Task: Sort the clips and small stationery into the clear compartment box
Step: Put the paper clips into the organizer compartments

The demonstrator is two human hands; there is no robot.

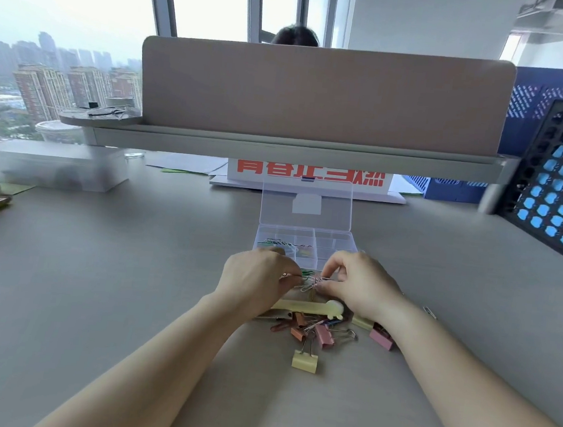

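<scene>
Clear plastic, with its lid standing upright along the far edge, the compartment box (335, 244) sits open on the grey desk (129, 284). Just in front of the box, both hands meet over a small tangle of paper clips (311, 281) (silver, pink and green wire, hooked together). The left hand (255, 276), by the box's near-left corner, has its fingers curled and pinches the left end of the tangle with its fingertips. The right hand (361, 283), by the near-right corner, pinches the other end between thumb and forefinger. Whether the tangle rests on the desk or hangs just above it cannot be told.

Inside the box, the left compartments hold sorted clips (275, 242), mostly green and silver.

Further from the box, toward the person, a pale yellow stick (298, 306) with a white round end lies crosswise, partly under the hands. Past it lies a loose heap of binder clips (313, 330) in pink and rust. A yellow binder clip (304, 361) lies farthest from the box, apart from the heap, and a pink binder clip (381, 338) lies beside the right wrist.

Behind the box stands a beige divider panel (319, 93), and well to the box's right a black perforated rack (557, 191).
</scene>
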